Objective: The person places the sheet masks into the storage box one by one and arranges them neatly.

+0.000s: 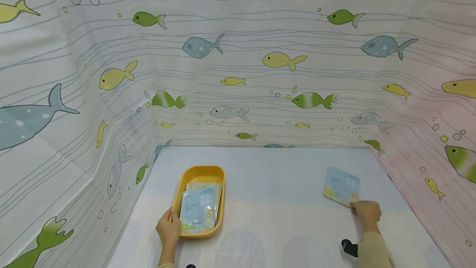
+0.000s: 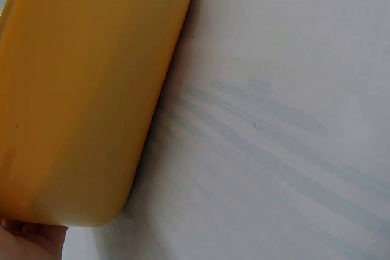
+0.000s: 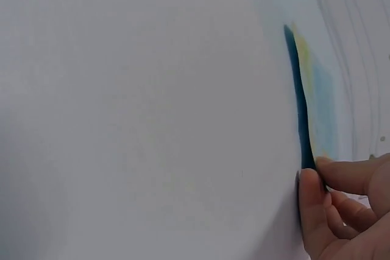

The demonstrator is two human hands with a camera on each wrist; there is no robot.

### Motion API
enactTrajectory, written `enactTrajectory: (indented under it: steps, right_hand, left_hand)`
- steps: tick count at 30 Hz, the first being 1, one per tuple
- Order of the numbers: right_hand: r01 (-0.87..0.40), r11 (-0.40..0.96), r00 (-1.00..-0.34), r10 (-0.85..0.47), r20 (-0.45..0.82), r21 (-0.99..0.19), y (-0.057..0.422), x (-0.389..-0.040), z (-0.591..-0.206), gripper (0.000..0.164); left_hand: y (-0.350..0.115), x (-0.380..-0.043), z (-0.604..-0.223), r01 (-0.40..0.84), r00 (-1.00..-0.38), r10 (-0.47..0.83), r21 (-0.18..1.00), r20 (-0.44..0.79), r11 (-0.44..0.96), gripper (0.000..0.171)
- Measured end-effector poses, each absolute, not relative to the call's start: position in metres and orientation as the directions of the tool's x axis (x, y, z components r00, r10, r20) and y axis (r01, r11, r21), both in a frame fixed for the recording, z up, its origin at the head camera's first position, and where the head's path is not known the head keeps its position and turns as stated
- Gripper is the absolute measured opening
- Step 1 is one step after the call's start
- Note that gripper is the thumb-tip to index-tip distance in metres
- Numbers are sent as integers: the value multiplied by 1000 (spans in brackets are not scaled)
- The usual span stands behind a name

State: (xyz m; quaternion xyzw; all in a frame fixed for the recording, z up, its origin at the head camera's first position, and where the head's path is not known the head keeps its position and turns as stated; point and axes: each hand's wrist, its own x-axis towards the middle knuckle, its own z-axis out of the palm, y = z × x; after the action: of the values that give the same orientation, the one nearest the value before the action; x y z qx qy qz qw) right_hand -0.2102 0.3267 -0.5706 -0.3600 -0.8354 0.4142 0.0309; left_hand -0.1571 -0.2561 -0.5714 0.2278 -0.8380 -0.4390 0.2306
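My left hand (image 1: 169, 226) holds the near left rim of a yellow plastic tray (image 1: 203, 173), thumb over the edge. In the left wrist view, the tray's outer wall (image 2: 91, 89) fills the left side, and part of the hand (image 2: 33, 243) shows under its corner. Inside the tray a light blue flat packet (image 1: 198, 208) lies on top of a cream-coloured one (image 1: 218, 197). Off to the right, my right hand (image 1: 367, 213) pinches the near right corner of another light blue packet (image 1: 342, 183). The right wrist view shows thumb and finger on that packet's edge (image 3: 320, 101), with a dark shadow beneath.
A pale table (image 1: 267, 202) with faint printed arcs lies under everything. Fish-patterned cloth (image 1: 238, 94) hangs along the back and both sides. A small black device (image 1: 349, 248) sits at my right wrist.
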Motion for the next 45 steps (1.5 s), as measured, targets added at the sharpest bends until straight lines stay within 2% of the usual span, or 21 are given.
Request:
enactTrajectory:
  steps: [3,7,10,12,17,29,36,45]
  right_hand:
    - [581,279,-718,619,-319,-765,328,-208,-575,42]
    - [535,31,-707,563,-428,-844,330,-206,-579,46]
    - [466,-105,-738,501,-452,-878,329,-204,-582,49]
    - [430,-144,-767,462,-445,-891,327,-202,-582,48]
    - [390,-174,-809,404,-426,-904,317,-192,-579,42]
    - [323,-54,-897,303,-323,-945,277,-176,-556,35]
    - [283,-27,-917,285,-279,-959,255,-174,-549,36]
    - [268,-16,-929,259,-263,-963,232,-173,-547,36]
  left_hand:
    - [-256,-157,-571,-178,-789,-584,840,189,513,30]
    - [-256,-158,-571,-172,-788,-583,840,196,515,30]
    - [-256,-158,-571,-166,-788,-581,838,204,520,30]
    - [-256,-158,-571,-165,-788,-580,837,207,522,30]
    - [-257,-159,-571,-166,-789,-580,838,204,520,30]
    - [-256,-160,-572,-161,-781,-585,835,219,527,29]
    - [-256,-158,-572,-201,-789,-590,833,174,515,31]
    - [-255,-157,-572,-190,-785,-588,829,193,526,30]
